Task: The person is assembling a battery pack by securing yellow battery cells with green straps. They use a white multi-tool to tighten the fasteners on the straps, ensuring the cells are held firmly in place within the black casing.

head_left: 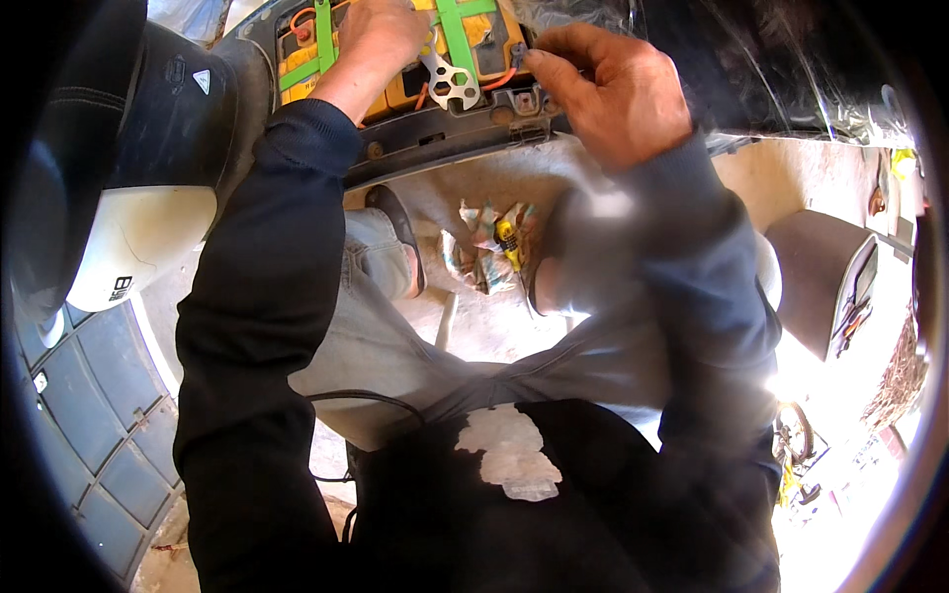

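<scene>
At the top edge, my left hand (381,42) is closed, its fingertips partly cut off. From beside its fingers a flat silver wrench (453,83) with several hexagonal holes points down over yellow batteries (371,105) strapped with green bands (458,40). My right hand (628,94) pinches a small dark cable terminal (518,54) at the right corner of a battery, thumb and index finger together. An orange-red wire (500,81) runs from that terminal toward the wrench's lower end. Another red wire (301,22) loops at the far left battery.
A dark frame (435,136) edges the battery bay toward me. Below, between my feet, a yellow-and-black screwdriver (508,242) lies on a crumpled cloth (474,259). Black-and-white bodywork (148,232) rises at left; a brown bin-like container (820,277) with tools stands at right.
</scene>
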{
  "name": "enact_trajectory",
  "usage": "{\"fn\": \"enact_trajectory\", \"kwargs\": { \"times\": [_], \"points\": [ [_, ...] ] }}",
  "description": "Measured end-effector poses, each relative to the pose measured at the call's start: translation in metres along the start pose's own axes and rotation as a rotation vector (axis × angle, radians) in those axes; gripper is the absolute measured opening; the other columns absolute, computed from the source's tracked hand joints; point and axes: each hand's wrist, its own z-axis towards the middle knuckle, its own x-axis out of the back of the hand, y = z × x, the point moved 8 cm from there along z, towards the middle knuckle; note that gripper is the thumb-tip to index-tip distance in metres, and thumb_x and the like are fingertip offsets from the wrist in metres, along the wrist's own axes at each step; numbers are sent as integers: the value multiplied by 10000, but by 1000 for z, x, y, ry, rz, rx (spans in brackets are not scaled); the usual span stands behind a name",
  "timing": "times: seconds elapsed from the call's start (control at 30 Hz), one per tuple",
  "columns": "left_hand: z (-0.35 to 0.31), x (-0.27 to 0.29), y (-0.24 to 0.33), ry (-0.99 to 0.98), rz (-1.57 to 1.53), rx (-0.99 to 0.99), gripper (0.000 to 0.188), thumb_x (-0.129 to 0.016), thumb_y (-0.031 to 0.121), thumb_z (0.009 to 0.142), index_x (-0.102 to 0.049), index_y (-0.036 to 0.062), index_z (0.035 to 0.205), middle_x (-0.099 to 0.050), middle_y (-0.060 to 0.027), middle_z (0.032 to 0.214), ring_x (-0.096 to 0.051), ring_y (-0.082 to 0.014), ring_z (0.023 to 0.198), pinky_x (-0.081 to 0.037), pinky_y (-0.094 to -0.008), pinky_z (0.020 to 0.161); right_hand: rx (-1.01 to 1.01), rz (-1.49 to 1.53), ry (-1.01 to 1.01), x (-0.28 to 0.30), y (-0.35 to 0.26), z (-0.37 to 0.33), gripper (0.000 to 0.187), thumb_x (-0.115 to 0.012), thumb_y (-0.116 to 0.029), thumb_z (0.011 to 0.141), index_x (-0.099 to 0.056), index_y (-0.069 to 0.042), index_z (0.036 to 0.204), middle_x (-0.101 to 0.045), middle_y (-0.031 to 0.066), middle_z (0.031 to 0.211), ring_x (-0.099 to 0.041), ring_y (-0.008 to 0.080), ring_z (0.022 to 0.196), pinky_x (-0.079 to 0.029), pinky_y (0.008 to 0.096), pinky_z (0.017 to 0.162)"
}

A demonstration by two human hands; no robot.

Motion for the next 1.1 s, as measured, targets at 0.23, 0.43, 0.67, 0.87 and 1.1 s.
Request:
{"fn": "enact_trajectory", "kwargs": {
  "times": [0.23, 0.43, 0.67, 0.87, 1.1],
  "points": [
    [-8, 5, 28, -139, -71, 289, 124, -667, 157, 746, -729, 76, 817, -686, -163, 919, -669, -288, 825, -526, -369, 730, -77, 29, -56, -1, -5, -4, 217, -643, -215, 816, -674, -5, 866, -652, 170, 702, -657, 308, 647, -526, 365, 602],
    [17, -47, -14, -239, 228, 388, 167, -559, 115, 829, -686, 17, 875, -667, -211, 898, -656, -302, 838, -516, -387, 694, -34, 81, -70, -4, -8, -3, 226, -635, -208, 826, -676, 4, 894, -652, 170, 686, -666, 277, 628, -522, 341, 580],
    [0, -13, 40, 150, -103, 206, 237, -462, 91, 854, -624, -51, 954, -633, -274, 908, -624, -403, 888, -502, -445, 728, -56, 90, -93, -11, -6, 5, 231, -635, -223, 821, -681, -1, 870, -650, 174, 687, -658, 294, 620, -522, 351, 591],
    [11, -18, 60, 92, 105, -86, 188, -544, 109, 798, -683, -18, 794, -644, -263, 907, -632, -372, 926, -516, -416, 757, 21, 39, -66, -30, -11, 18, 237, -636, -239, 810, -688, -15, 866, -652, 188, 719, -658, 322, 669, -529, 372, 638],
    [4, -1, 66, -87, 164, -77, 223, -660, 191, 743, -703, 13, 870, -656, -230, 935, -631, -364, 941, -518, -402, 766, -51, 4, -107, -27, -1, 15, 250, -639, -255, 807, -696, -20, 871, -656, 194, 744, -658, 332, 695, -533, 382, 672]
  ]
}}
